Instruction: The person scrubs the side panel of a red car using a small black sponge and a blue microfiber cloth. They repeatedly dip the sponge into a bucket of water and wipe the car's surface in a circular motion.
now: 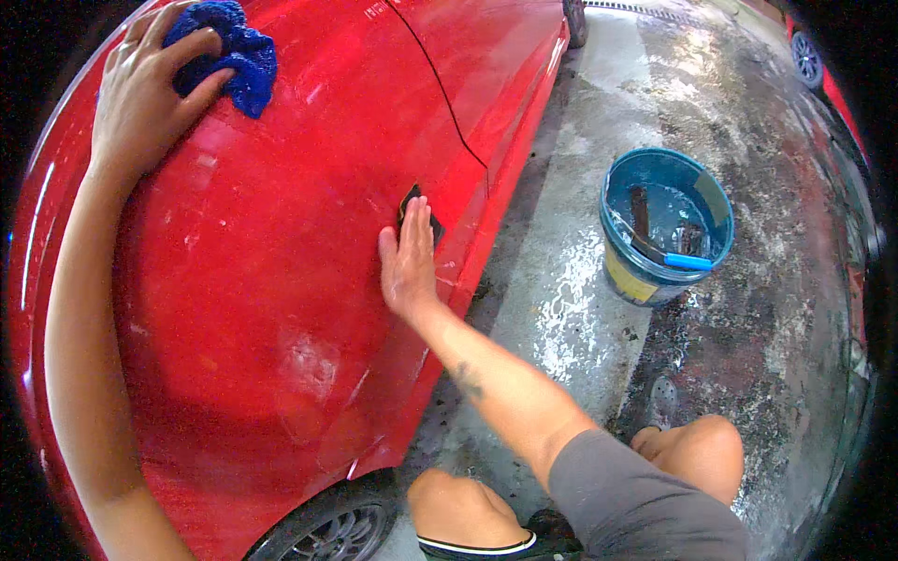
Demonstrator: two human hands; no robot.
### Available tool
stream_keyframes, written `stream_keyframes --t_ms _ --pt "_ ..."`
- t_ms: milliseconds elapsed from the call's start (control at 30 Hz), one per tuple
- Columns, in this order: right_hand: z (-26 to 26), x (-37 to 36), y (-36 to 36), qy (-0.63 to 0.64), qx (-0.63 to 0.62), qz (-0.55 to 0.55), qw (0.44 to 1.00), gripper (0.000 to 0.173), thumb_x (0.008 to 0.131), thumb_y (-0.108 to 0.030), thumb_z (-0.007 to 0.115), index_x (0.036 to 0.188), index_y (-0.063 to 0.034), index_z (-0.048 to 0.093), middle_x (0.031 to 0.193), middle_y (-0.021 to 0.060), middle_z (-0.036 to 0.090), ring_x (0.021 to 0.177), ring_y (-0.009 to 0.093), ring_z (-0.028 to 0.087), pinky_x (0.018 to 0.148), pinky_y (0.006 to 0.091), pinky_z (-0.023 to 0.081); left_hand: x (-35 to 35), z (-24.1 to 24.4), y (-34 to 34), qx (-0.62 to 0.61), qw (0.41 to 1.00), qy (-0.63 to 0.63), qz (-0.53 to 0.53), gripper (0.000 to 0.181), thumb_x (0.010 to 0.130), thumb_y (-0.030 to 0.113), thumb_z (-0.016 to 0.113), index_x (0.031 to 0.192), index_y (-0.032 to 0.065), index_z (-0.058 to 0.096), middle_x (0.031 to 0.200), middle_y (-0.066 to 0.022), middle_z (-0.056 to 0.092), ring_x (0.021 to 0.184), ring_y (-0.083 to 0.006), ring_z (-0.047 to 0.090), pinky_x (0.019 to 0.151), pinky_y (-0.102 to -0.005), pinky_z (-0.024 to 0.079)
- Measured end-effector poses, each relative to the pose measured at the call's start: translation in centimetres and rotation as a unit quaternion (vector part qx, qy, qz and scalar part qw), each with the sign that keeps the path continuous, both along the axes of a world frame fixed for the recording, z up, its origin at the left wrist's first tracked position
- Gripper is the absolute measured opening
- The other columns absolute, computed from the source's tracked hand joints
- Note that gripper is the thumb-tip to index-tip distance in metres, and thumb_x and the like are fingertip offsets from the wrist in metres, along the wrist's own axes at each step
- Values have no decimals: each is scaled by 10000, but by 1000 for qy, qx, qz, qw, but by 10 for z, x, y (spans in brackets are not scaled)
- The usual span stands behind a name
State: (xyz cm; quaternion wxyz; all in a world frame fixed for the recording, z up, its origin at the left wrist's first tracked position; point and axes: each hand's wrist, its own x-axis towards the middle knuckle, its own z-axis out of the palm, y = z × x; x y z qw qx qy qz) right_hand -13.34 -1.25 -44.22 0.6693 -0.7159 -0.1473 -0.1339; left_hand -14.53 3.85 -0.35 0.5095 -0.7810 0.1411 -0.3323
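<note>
My left hand (144, 91) holds a crumpled blue cloth (249, 59) against the upper part of a red car body side (259, 280). Lower on the same panel, my right hand (410, 259) lies flat with its fingers close together. Beneath those fingers is a thin black sheet (438, 228), which looks like sandpaper; the hand hides most of it. Pale scuffs and wet-looking spots mark the red paint. A dark door seam (449, 105) curves down the panel ahead of my right hand.
A blue-green bucket (635, 273) of water stands on the wet concrete floor (561, 308) to the right, its blue handle grip (687, 262) across the rim. The car's wheel (337, 529) is at the bottom, near my bent knee (463, 508). Another red car (835, 98) shows far right.
</note>
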Motion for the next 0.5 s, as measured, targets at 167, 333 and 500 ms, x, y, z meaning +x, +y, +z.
stream_keyframes --t_ms 167,333,500 --pt "20 -162 7 -62 18 84 994 894 1129 -450 483 1707 99 79 1782 365 44 1667 521 57 1340 627 86 -11 7 9 46 999 -1 -13 338 922 398 820 1146 150 767 1500 -133 615 1398 -374 565 1136 -521 457" --pt "7 -118 -7 -56 -24 104 993 909 1117 -454 506 1708 95 87 1780 366 68 1665 524 77 1339 627 92 -7 9 5 37 999 18 -3 341 920 369 831 1174 153 758 1515 -138 601 1404 -396 555 1148 -525 444" --pt "-14 90 -11 15 -7 13 1000 873 1163 -549 348 1707 95 122 1793 327 94 1679 471 76 1355 577 80 -1 4 -1 18 999 42 -15 339 910 339 848 1175 147 763 1478 -148 614 1387 -398 563 1132 -531 459"
